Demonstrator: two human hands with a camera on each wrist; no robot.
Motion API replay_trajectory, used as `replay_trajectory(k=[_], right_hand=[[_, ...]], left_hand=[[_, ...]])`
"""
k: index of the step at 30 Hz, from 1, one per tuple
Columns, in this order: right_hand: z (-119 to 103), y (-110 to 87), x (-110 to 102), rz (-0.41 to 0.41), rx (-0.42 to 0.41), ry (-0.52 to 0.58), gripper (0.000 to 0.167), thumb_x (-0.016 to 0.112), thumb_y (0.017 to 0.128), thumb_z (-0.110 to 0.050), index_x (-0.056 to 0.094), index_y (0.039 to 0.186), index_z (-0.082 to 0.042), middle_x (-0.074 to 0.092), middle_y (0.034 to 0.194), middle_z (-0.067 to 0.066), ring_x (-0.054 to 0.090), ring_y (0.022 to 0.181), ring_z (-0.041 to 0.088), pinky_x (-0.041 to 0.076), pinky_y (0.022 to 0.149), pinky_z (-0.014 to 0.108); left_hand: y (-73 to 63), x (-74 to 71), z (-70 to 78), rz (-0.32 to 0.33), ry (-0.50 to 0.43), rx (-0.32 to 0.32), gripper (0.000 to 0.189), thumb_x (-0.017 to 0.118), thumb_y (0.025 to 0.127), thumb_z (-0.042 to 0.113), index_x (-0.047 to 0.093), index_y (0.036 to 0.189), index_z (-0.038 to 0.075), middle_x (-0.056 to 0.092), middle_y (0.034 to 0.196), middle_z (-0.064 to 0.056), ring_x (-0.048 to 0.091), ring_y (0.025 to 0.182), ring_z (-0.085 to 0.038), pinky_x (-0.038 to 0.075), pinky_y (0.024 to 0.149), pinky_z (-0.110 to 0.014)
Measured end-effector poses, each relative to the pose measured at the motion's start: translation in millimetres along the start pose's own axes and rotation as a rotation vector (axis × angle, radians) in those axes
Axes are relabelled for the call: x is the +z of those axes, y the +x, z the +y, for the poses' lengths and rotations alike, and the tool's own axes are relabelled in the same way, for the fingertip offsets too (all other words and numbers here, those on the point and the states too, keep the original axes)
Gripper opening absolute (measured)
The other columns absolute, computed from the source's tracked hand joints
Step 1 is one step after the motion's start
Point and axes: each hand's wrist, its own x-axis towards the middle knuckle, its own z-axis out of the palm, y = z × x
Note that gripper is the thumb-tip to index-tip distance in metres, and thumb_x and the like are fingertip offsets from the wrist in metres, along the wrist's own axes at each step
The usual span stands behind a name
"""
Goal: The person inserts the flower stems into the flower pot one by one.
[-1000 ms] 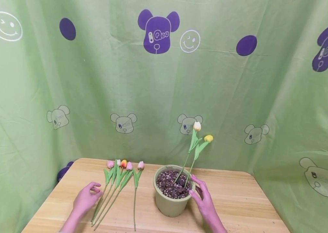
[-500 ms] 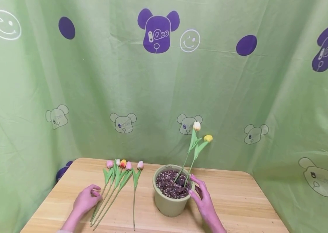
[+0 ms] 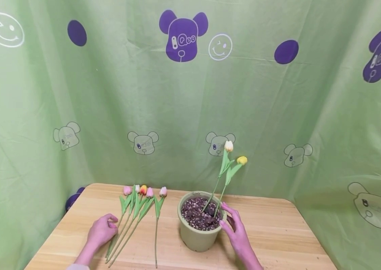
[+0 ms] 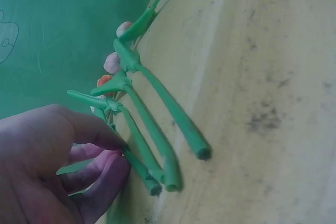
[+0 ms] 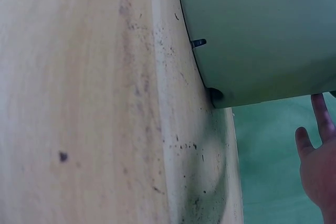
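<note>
Pinching a stem (image 4: 140, 172), left hand (image 3: 102, 230) partly hides it; right hand (image 3: 240, 236), fingers straight, touches pot (image 3: 198, 240).

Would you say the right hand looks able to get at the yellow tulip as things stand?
Probably yes: the right hand touches the pot, and the yellow tulip rises from the soil close by, with only the pot's rim seen between stem and fingertips.

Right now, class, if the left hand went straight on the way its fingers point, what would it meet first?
The left hand pinches the nearest tulip stem; beyond that, it would probably meet the neighbouring stem first, though the gap between them is hard to judge.
</note>
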Motion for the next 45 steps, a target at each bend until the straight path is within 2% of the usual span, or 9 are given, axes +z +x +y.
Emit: replay_trajectory(k=[6,11,14,22,25,31,36,40,45], right_hand=[[0,-0.8,1,0.003,0.004,0.003,0.051,0.061,0.102,-0.008,0.047,0.151,-0.007,0.040,0.161,0.015,0.053,0.135,0.025,0.035,0.113,0.013],[1,-1.5,0,-0.003,0.005,0.010,0.049,0.060,0.103,-0.008,0.047,0.151,-0.008,0.040,0.161,0.014,0.053,0.134,0.016,0.038,0.112,0.017],[1,-1.9,0,-0.004,0.006,0.006,0.049,0.060,0.103,-0.007,0.047,0.151,-0.008,0.041,0.160,0.014,0.054,0.134,0.019,0.038,0.112,0.018],[1,-0.9,0,-0.011,0.001,0.008,0.049,0.059,0.104,-0.009,0.047,0.151,-0.008,0.039,0.162,0.015,0.050,0.137,0.041,0.038,0.111,0.016],[3,-1.0,0,-0.012,0.001,0.011,0.049,0.059,0.104,-0.008,0.047,0.151,-0.007,0.039,0.162,0.015,0.050,0.137,0.039,0.039,0.111,0.015],[4,-1.1,0,-0.011,0.004,0.022,0.049,0.059,0.104,-0.008,0.047,0.151,-0.008,0.040,0.161,0.014,0.054,0.134,0.020,0.040,0.111,0.015],[4,-1.5,1,-0.014,-0.003,0.019,0.050,0.059,0.103,-0.008,0.046,0.151,-0.008,0.040,0.161,0.015,0.054,0.134,0.026,0.038,0.112,0.015],[4,-2.1,1,-0.012,-0.015,0.016,0.049,0.059,0.103,-0.006,0.047,0.151,-0.007,0.040,0.161,0.016,0.054,0.135,0.026,0.036,0.113,0.015],[3,-1.5,0,-0.019,-0.029,0.017,0.049,0.058,0.104,-0.007,0.046,0.151,-0.006,0.039,0.161,0.019,0.051,0.136,0.039,0.037,0.112,0.014]], left_hand=[[2.4,-3.8,0.9,-0.010,0.001,0.002,0.036,0.075,0.070,0.005,0.070,0.106,0.003,0.071,0.078,0.001,0.062,0.067,-0.014,0.052,0.063,-0.032],[2.6,-6.2,-2.0,-0.011,-0.004,-0.019,0.034,0.078,0.070,0.005,0.071,0.103,0.004,0.073,0.080,0.001,0.064,0.065,-0.013,0.054,0.065,-0.034],[2.1,-7.1,-3.0,-0.022,0.005,-0.015,0.033,0.079,0.071,0.005,0.071,0.103,0.003,0.073,0.082,0.000,0.064,0.070,-0.015,0.054,0.068,-0.036],[-2.1,-9.3,0.5,-0.072,0.071,-0.027,0.040,0.081,0.072,0.015,0.067,0.107,0.001,0.070,0.087,-0.004,0.063,0.077,-0.021,0.054,0.070,-0.040],[-3.3,-9.2,1.5,-0.072,0.098,-0.022,0.037,0.080,0.071,0.015,0.067,0.103,0.002,0.069,0.086,-0.005,0.062,0.077,-0.023,0.053,0.069,-0.041],[-4.8,-11.7,2.3,-0.067,0.112,-0.029,0.035,0.082,0.070,0.016,0.067,0.099,0.003,0.072,0.092,-0.008,0.064,0.081,-0.026,0.054,0.072,-0.043],[-6.6,-16.4,0.6,-0.067,0.107,-0.026,0.035,0.084,0.071,0.018,0.068,0.097,0.002,0.071,0.086,-0.006,0.062,0.077,-0.024,0.052,0.068,-0.039],[-6.9,-16.7,0.2,-0.078,0.059,-0.044,0.033,0.083,0.073,0.017,0.069,0.098,0.001,0.072,0.081,-0.003,0.063,0.070,-0.019,0.052,0.065,-0.035],[-6.8,-15.1,1.2,-0.089,-0.116,-0.114,0.030,0.079,0.075,0.008,0.069,0.100,-0.005,0.072,0.080,-0.007,0.065,0.060,-0.017,0.059,0.059,-0.031]])
